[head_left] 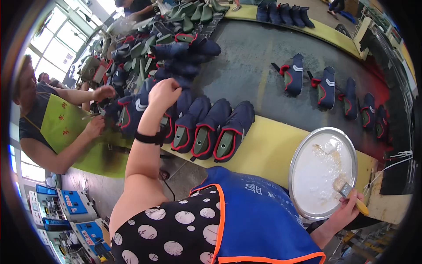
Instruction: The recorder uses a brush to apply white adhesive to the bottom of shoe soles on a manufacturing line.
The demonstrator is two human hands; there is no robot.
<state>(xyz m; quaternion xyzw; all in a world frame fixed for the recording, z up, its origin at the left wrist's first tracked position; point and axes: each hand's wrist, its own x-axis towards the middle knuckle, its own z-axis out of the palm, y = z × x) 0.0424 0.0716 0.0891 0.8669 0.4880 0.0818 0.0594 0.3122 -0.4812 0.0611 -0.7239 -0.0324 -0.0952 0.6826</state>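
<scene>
My right hand [348, 207] grips a paintbrush [346, 190] by its yellow handle. Its bristles rest in thick white paste in a round metal tray [292, 176]. Stretched forward, my left hand [165, 93] is above the row of dark blue shoes, fingers curled together; whatever they hold, if anything, is hidden. A shoe [234, 132] with red lining and a green last inside stands at the right end of that row, beside another shoe [212, 127]. A white-striped shoe [136, 108] is left of my wrist.
A co-worker in a green apron [66, 119] works at the left. Shoes and green lasts [187, 22] are heaped behind the row. Several striped shoes [325, 88] lie on the dark belt [237, 57]. The yellow ledge [268, 145] runs along the belt's near edge.
</scene>
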